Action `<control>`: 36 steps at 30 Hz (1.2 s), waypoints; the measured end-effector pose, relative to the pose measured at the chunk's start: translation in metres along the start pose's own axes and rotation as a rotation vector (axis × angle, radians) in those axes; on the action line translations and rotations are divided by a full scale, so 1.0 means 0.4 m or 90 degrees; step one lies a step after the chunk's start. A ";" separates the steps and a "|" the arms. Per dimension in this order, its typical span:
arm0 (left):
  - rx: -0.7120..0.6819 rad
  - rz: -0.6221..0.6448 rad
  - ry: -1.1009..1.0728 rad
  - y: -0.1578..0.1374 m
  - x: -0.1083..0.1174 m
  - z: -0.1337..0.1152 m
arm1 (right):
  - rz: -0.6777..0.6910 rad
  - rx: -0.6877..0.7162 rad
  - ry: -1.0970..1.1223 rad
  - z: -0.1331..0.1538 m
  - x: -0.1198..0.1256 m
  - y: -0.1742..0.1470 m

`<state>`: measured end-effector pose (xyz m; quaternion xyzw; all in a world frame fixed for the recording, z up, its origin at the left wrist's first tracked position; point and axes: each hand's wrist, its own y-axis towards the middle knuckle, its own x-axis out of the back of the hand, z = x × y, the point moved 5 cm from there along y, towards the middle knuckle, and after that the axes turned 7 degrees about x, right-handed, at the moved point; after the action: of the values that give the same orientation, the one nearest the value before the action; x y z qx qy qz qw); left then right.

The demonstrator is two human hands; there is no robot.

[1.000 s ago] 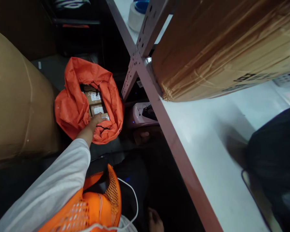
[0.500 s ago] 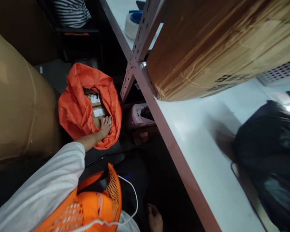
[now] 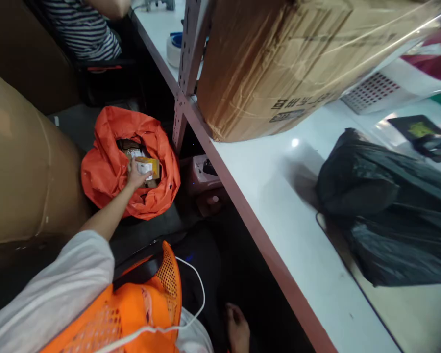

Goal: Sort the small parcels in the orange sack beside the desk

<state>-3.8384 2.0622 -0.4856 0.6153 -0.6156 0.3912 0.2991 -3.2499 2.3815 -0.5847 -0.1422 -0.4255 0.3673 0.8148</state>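
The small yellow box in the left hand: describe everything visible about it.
The small box looks like yellow-brown cardboard with a white label on its upper face; the print is too small to read. It is closed, roughly level, and lifted a little above the other parcels inside the open mouth of the orange bag on the floor beside the table leg. The left hand grips its near end, fingers over the label side. Whether its underside touches the parcels below cannot be told.

place: packing/warehouse room | signs: metal rack post (image 3: 185, 63), taped carton (image 3: 279, 63), tape roll (image 3: 173, 49), parcel sack (image 3: 106, 166)
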 end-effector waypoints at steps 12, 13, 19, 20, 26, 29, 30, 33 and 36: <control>-0.672 0.173 -0.406 -0.541 0.337 -0.637 | 0.066 0.043 -0.044 0.073 -0.015 0.051; -0.690 0.190 -0.401 -0.563 0.310 -0.701 | 0.062 0.037 -0.039 0.070 -0.010 0.046; -0.614 0.207 -0.287 -0.630 0.076 -0.912 | 0.004 0.003 0.005 0.029 0.016 0.004; -0.602 0.190 -0.285 -0.631 0.056 -0.915 | 0.001 -0.009 0.008 0.021 0.017 -0.002; -0.787 0.021 -0.417 -0.559 0.071 -0.706 | 0.011 -0.030 0.019 0.007 0.007 -0.005; -0.651 0.010 -0.347 -0.378 0.013 -0.496 | 0.011 -0.028 -0.008 0.012 0.002 0.017; -0.524 0.044 -0.260 -0.296 -0.026 -0.418 | 0.015 -0.023 -0.020 0.015 0.000 0.026; -0.219 0.090 -0.101 -0.083 -0.110 -0.172 | 0.053 -0.012 -0.057 0.023 -0.013 0.052; -0.037 0.133 -0.008 0.034 -0.151 0.045 | 0.089 -0.023 -0.080 0.024 -0.024 0.066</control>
<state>-3.8459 2.0778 -0.5477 0.5412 -0.6896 0.3980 0.2705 -3.2737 2.3921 -0.5989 -0.1630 -0.4714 0.4234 0.7563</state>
